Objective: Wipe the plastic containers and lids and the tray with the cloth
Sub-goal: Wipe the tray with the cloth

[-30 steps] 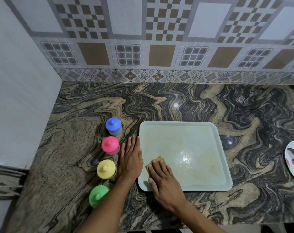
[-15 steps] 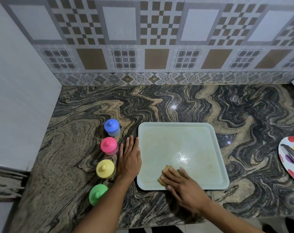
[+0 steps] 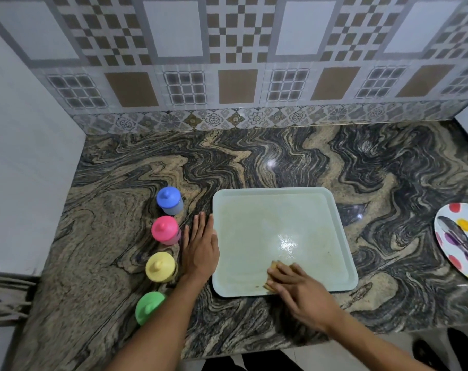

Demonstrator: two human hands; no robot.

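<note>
A pale green tray [image 3: 275, 210] lies flat on the marbled counter, streaked with brownish smears. My right hand [image 3: 299, 287] presses a small brown cloth [image 3: 273, 266] onto the tray's near edge, fingers covering most of it. My left hand [image 3: 200, 247] rests flat on the counter, fingers together, against the tray's left rim. Left of it stand lidded plastic containers in a row: blue [image 3: 169, 200], pink [image 3: 164, 229], yellow [image 3: 160, 266] and green [image 3: 148, 306], the green one partly behind my left forearm.
A white plate with coloured dots [image 3: 460, 239], carrying a dark utensil, sits at the counter's right edge. Tiled wall runs along the back, a plain white wall on the left. The counter's front edge is just below my forearms.
My right hand has slid the cloth to the right along the tray's near edge, from its left corner toward the middle. My left hand has stayed beside the rim.
</note>
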